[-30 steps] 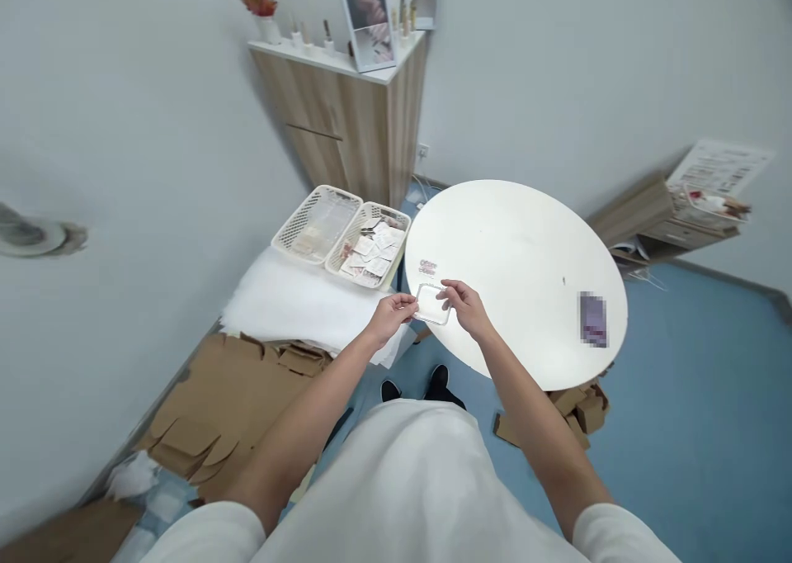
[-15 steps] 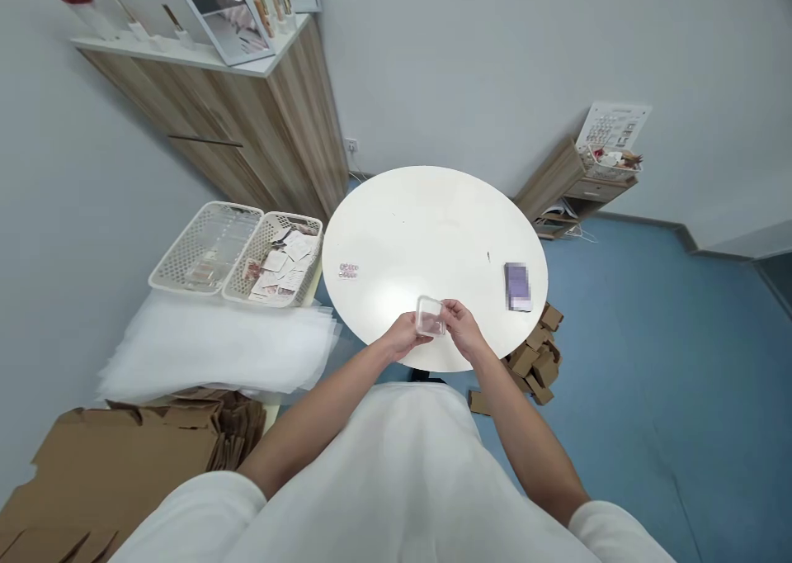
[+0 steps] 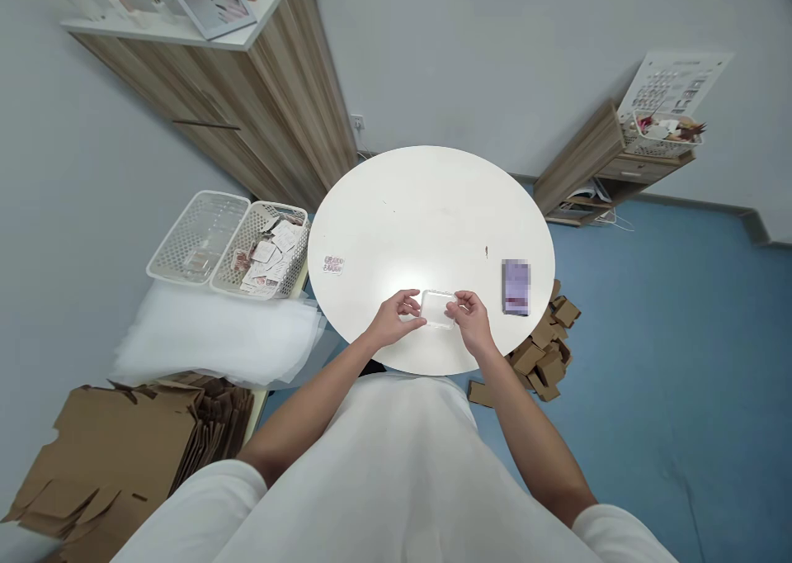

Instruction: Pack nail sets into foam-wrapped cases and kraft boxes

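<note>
A small clear plastic box lies low over the near part of the round white table, held from both sides. My left hand pinches its left edge with curled fingers. My right hand grips its right edge the same way. A small sheet of pink stickers rests on the table's left side, apart from both hands. A purple phone lies to the right of my right hand.
Two white mesh baskets stand left of the table, one holding several paper packets. Clear plastic sheets and flattened cardboard lie below them. Cardboard scraps litter the blue floor. A wooden cabinet stands behind.
My view has swung from the baskets to face the table squarely. Both hands have kept hold of the clear box and lowered it flat toward the tabletop.
</note>
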Tool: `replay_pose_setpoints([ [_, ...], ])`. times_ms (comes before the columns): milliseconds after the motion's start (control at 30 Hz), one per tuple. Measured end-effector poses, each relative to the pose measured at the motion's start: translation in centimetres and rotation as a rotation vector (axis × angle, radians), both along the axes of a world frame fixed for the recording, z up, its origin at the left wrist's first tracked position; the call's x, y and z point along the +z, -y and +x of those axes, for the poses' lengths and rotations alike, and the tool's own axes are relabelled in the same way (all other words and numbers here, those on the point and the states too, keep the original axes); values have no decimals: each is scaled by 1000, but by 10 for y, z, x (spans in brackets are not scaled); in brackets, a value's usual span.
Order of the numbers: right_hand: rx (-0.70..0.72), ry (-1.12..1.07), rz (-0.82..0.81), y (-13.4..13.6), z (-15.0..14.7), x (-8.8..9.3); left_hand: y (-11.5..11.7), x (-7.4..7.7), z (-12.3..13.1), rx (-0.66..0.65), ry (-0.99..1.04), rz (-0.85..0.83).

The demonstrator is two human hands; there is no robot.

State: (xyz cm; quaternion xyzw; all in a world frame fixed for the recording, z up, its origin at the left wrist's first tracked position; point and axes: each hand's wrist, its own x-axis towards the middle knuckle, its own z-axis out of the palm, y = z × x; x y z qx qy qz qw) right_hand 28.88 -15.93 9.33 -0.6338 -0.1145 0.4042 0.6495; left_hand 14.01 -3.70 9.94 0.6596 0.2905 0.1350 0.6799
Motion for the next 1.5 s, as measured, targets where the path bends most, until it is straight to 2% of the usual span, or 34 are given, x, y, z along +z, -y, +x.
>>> replay_pose_setpoints([
  [167,-14,11,-11,-8,-2,0,-12,-4,-3,-96,-18,152],
  [333,-23,6,-26,-16,-9,0,-29,-4,-6,-246,-67,250],
  [500,10,57,-50,-17,-16,-2,-37,-7,-5,-274,-40,263],
  [600,103,127,-78,-13,-16,1,-40,-7,-5,-296,-22,274],
  [767,400,398,-23,-1,-15,7,-41,-3,-7,-294,-10,230],
  [833,460,444,-21,4,-16,8,-39,-2,-9,-292,-15,198],
  [1133,428,520,4,8,-17,0,-28,-11,-16,-288,-23,45],
  [1500,405,447,58,7,-13,-12,-23,-6,-16,-249,17,-63],
])
